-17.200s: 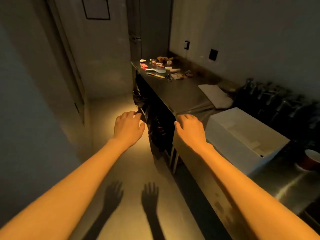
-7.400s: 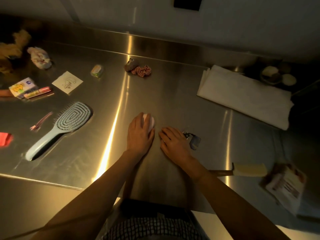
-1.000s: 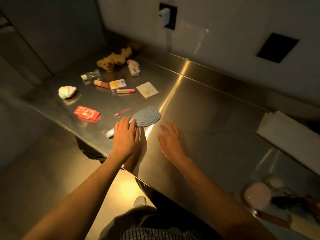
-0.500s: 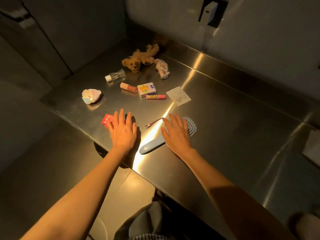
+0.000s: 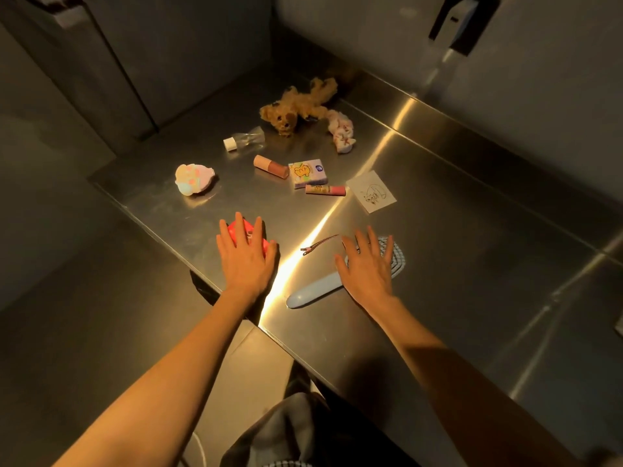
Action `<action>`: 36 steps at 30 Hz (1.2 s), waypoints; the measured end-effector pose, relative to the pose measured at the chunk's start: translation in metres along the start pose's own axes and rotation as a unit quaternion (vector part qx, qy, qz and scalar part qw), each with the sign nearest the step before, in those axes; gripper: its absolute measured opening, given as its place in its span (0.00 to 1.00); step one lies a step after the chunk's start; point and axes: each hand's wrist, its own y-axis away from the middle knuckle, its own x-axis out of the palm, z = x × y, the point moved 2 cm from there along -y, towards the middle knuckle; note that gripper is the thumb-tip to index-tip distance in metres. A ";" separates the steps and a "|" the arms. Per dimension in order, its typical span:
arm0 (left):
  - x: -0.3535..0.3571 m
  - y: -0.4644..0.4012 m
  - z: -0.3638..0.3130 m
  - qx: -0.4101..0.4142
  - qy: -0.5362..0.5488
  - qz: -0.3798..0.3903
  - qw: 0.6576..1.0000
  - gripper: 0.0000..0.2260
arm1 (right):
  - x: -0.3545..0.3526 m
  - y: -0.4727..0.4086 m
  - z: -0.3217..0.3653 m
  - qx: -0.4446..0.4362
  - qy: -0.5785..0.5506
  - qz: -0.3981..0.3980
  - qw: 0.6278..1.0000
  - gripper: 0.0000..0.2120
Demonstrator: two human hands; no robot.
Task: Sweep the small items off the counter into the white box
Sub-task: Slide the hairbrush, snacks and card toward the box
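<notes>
On the steel counter my left hand lies flat with straight fingers over a red packet near the front edge. My right hand rests flat on a light blue hairbrush, covering part of its head. A thin hair clip lies between the hands. Farther back lie a pastel toy, a small clear bottle, a brown tube, a purple packet, a pink stick, a white card, a plush bear and a white cloth toy. The white box is out of view.
The counter ends at a left corner, with floor below it. A raised steel back ledge runs along the wall. A dark wall socket with a white plug sits at the top right.
The view has drawn closer and shifted a little left. My left hand has slid forward onto the red packet. My right hand stays on the hairbrush.
</notes>
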 end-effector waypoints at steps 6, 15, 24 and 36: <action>0.012 -0.003 -0.030 0.076 0.014 0.033 0.996 0.29 | 0.006 0.009 -0.007 0.012 0.011 0.011 1.000 0.25; 0.030 0.006 -0.079 0.205 0.008 0.079 0.976 0.24 | 0.008 0.037 -0.043 0.030 0.010 0.011 0.999 0.23; 0.047 0.029 -0.131 0.301 0.006 0.080 0.950 0.23 | 0.013 0.079 -0.095 0.082 0.005 -0.003 0.997 0.23; 0.072 0.062 -0.204 0.408 -0.019 0.121 0.905 0.25 | 0.025 0.165 -0.161 0.169 -0.063 -0.164 0.970 0.18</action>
